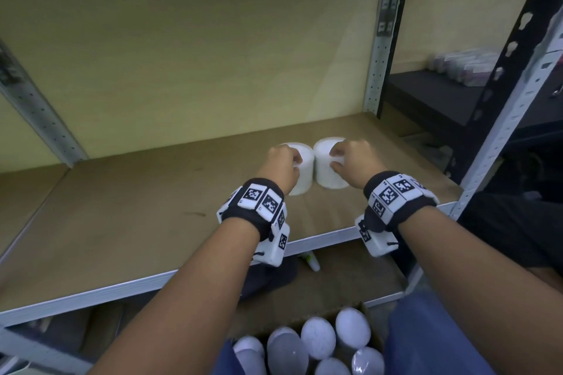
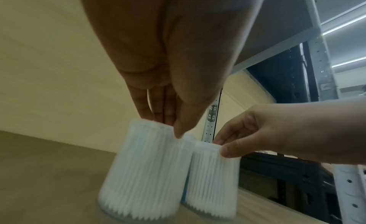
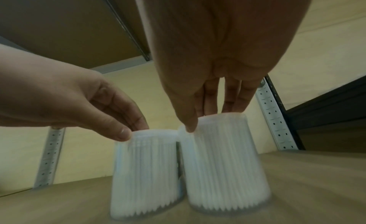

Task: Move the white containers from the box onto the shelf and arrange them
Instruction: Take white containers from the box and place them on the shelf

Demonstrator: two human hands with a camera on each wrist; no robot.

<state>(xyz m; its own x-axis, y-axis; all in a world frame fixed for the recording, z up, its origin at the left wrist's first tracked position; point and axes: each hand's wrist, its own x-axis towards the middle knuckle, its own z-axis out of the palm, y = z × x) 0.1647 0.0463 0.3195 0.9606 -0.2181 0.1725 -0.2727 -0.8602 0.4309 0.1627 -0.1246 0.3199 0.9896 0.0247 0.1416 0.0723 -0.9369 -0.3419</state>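
Observation:
Two white cylindrical containers stand upright side by side on the brown shelf board (image 1: 122, 222), touching each other. My left hand (image 1: 285, 166) grips the left container (image 1: 301, 173) by its top rim, thumb in front and fingers behind. The right container (image 1: 327, 172) is held the same way by my right hand (image 1: 350, 158). In the left wrist view the left container (image 2: 142, 172) is nearest, with the right container (image 2: 213, 180) beside it. The right wrist view shows the right container (image 3: 225, 168) and the left container (image 3: 146, 172) standing on the board. Several more white containers (image 1: 316, 341) fill the cardboard box (image 1: 370, 318) below.
The shelf's back wall is pale yellow panel. Grey perforated uprights (image 1: 380, 49) stand at the back right and left (image 1: 39, 113). A darker neighbouring shelf (image 1: 441, 94) holds small items at the far right. A lower shelf board lies beneath.

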